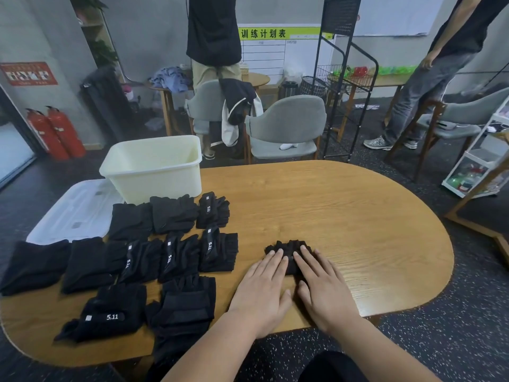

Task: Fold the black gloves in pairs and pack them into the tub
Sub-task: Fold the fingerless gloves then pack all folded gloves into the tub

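Note:
A folded pair of black gloves lies near the middle of the wooden table. My left hand and my right hand both lie flat on it with straight fingers, pressing it down. Several other folded black glove pairs lie in rows on the left part of the table, some showing a white "5.11" label. The cream plastic tub stands at the table's far left edge, and I see nothing inside it.
A clear plastic lid lies left of the tub. Grey chairs stand behind the table, with a black wire rack beyond. Two people stand at the back. Red fire extinguishers are at the far left.

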Demonstrator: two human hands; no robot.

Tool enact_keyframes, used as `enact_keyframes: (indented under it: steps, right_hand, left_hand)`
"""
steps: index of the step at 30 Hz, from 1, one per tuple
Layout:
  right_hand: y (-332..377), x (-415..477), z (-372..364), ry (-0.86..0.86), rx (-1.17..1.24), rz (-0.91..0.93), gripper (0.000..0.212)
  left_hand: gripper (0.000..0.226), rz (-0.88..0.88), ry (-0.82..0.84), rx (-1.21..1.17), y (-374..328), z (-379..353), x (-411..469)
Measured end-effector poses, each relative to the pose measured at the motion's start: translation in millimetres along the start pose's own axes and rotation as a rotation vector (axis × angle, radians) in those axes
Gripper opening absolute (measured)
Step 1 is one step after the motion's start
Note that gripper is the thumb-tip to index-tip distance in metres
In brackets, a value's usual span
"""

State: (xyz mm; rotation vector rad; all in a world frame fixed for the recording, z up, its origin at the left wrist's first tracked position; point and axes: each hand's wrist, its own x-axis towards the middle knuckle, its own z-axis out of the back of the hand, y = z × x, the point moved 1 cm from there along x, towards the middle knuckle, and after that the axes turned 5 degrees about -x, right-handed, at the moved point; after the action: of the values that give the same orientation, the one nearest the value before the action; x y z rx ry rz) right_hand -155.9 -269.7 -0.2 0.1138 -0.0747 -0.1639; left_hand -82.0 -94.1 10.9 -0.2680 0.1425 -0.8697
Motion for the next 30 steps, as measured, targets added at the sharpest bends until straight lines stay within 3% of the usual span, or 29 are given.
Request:
enact_keyframes:
  steps: [4,7,9,12,16,19,21,24,30]
  right_hand:
    - [-2,-2,0,-0.109,0.156,-0.028,0.058]
    - [-3,-4,2,-0.286,0.238,-0.044,0.041]
    - [-3,-6,3,-0.388,0.254,-0.04,0.028]
    - [0,-8,5,-0.41,0.244,-0.048,0.025]
    - [7,-10,9,-0.353,0.293,-0.03,0.03]
    - [10,-9,7,-0.229,0.153,0.057,0.045]
    - [13,-8,1,-0.095,0.061,0.098,0.059]
    - [16,-7,-7,0.026,-0.049,0.1,0.06]
    - [26,-4,0,0.126,-0.079,0.037,0.068]
  left_hand:
    - [0.068,0.021,-0.03,-0.025,-2,1,0]
    - [0.069,0.026,-0.079,-0.052,-2,7,-2]
    - [0.061,0.033,-0.134,-0.053,0,12,-3]
    - [0.049,0.048,-0.219,0.017,0,15,-5]
    - [0.039,0.114,-0.252,-0.091,2,17,-4]
    - [0.036,0.102,-0.234,-0.145,8,21,-3]
    - [0.039,0.069,-0.202,-0.139,11,22,-3]
    - [0.043,0.049,-0.173,-0.132,13,20,-3]
    - [0.044,0.005,-0.167,0.015,13,22,0]
